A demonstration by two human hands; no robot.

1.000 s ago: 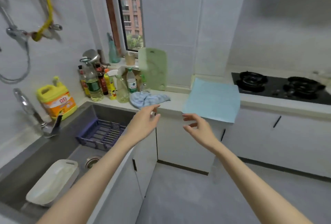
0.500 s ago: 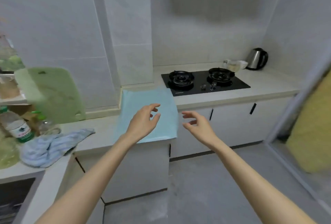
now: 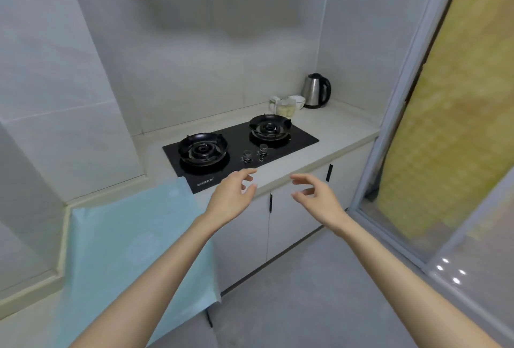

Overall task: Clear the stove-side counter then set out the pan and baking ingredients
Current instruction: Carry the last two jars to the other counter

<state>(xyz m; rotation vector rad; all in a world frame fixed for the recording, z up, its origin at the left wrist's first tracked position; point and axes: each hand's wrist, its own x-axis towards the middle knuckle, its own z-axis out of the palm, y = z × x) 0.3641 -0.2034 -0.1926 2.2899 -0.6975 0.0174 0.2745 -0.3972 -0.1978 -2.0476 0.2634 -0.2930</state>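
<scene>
Two burners [image 3: 203,150] [image 3: 269,127], two knobs [image 3: 247,155] [image 3: 263,148], one kettle [image 3: 315,91], one blue mat [image 3: 133,236], two hands [image 3: 230,197] [image 3: 319,197].

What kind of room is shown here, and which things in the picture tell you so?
Most likely a small home kitchen. A black two-burner gas hob is set into the pale counter, a steel electric kettle stands in the far corner, and white cabinet doors run below.

Home kitchen: black two-burner gas hob [image 3: 239,147] set into a pale worktop [image 3: 333,130] at centre frame, steel electric kettle [image 3: 315,91] and bowls [image 3: 289,105] in the far corner, white cupboard doors [image 3: 294,214] below, grey tiled walls [image 3: 83,83] all round.
</scene>
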